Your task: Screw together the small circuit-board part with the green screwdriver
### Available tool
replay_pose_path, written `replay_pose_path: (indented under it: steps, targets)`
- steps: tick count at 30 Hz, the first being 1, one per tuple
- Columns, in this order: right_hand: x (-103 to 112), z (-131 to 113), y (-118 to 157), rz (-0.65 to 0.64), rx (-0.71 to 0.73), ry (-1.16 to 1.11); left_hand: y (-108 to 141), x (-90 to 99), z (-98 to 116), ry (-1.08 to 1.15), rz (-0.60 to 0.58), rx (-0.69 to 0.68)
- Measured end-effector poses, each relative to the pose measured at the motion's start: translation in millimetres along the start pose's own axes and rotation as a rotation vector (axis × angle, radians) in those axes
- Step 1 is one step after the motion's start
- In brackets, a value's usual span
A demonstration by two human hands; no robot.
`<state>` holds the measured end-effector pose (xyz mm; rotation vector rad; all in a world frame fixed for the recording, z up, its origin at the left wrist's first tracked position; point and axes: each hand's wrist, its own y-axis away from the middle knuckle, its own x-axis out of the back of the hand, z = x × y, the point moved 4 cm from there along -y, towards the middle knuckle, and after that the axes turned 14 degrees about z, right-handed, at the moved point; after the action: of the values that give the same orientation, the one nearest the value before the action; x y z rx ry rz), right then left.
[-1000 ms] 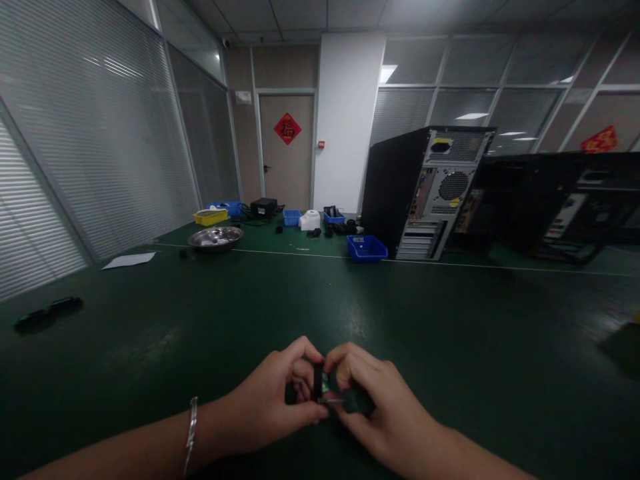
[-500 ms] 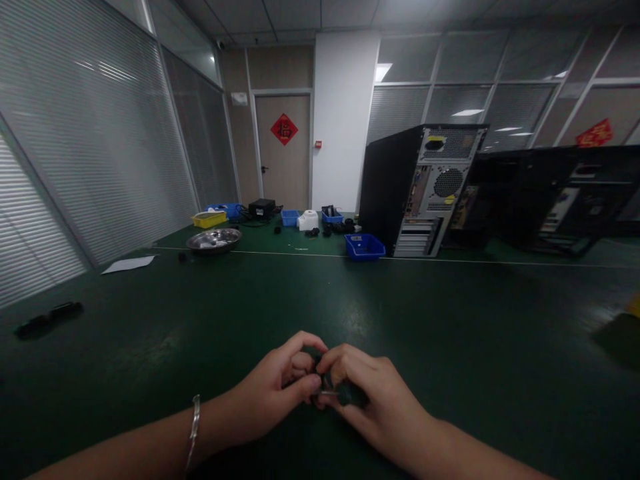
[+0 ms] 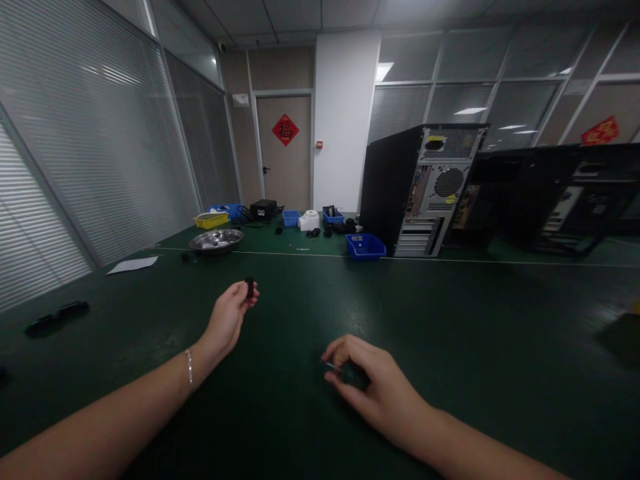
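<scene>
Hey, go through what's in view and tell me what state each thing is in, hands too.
Left hand: closed on a small black part
Small black part: held off the table
Right hand: closed around a dark-handled tool
Dark-handled tool: gripped, thin shaft showing
Metal dish: upright, holding things
Computer tower: standing upright
Door: shut
</scene>
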<state>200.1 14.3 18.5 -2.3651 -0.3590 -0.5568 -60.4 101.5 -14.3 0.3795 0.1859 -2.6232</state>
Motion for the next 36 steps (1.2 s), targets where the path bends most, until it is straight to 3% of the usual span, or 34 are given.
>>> replay_pose_path:
  steps: [7, 14, 18, 23, 27, 31, 36]
  targets:
    - [-3.1, 3.9, 2.6, -0.034, -0.023, 0.011, -6.3, 2.8, -2.6, 0.059, 0.120, 0.040]
    - [-3.1, 4.9, 3.7, -0.075, -0.064, 0.053, -3.7, 0.9, 1.9, 0.009, 0.086, 0.011]
    - [-3.3, 4.0, 2.5, -0.077, -0.073, 0.077, 12.8, -10.2, 5.0, -0.018, -0.054, 0.039]
    - [-1.2, 8.6, -1.1, -0.014, -0.169, 0.085, 49.7, -31.5, 2.0, -0.110, -0.379, 0.143]
    - [0.4, 6.2, -3.9, 0.024, -0.184, 0.012, 75.8, -43.7, 2.6, -0.360, -0.623, 0.049]
    - [0.2, 1.6, -5.4, 0.019, -0.132, -0.041, 89.1, -46.0, 5.7, -0.532, -0.711, -0.043]
    - [-2.0, 2.0, -4.8, -0.020, -0.106, -0.021, 100.9, -46.6, 10.3, -0.544, -0.819, -0.125]
